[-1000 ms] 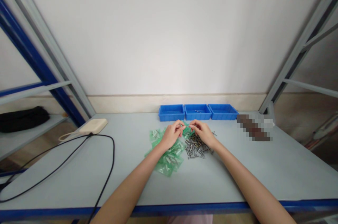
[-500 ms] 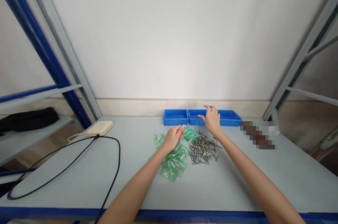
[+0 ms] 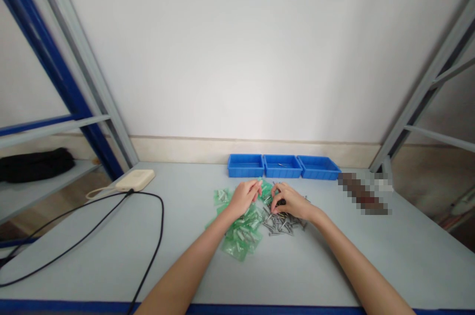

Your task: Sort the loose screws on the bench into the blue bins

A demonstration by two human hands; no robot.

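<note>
My left hand point(image 3: 245, 197) is closed, fingers pressed together, above a heap of green plastic bags point(image 3: 241, 243); whatever lies in its fingers is hidden. To its right, my right hand point(image 3: 291, 202) reaches down into a pile of metal screws point(image 3: 280, 228). Its thumb and index finger come together in a pinch at the pile's left side, on what seems to be a screw. Small metal pieces show through the clear green bags. Behind the hands stand the left blue bin point(image 3: 245, 172), the middle blue bin point(image 3: 282, 173) with a screw in it, and the right blue bin point(image 3: 321, 173).
A cream-coloured box point(image 3: 135, 180) with a looped black cable point(image 3: 162, 226) sits on the left of the grey table point(image 3: 193, 196). A blurred-out item point(image 3: 365, 196) lies at the right. Shelf posts flank both sides, and a black cloth-like thing point(image 3: 37, 165) rests on the left shelf.
My right hand has come down from above the middle bin to the screw pile, its spread fingers now drawn together. My left hand stays over the bags. The view has shifted slightly.
</note>
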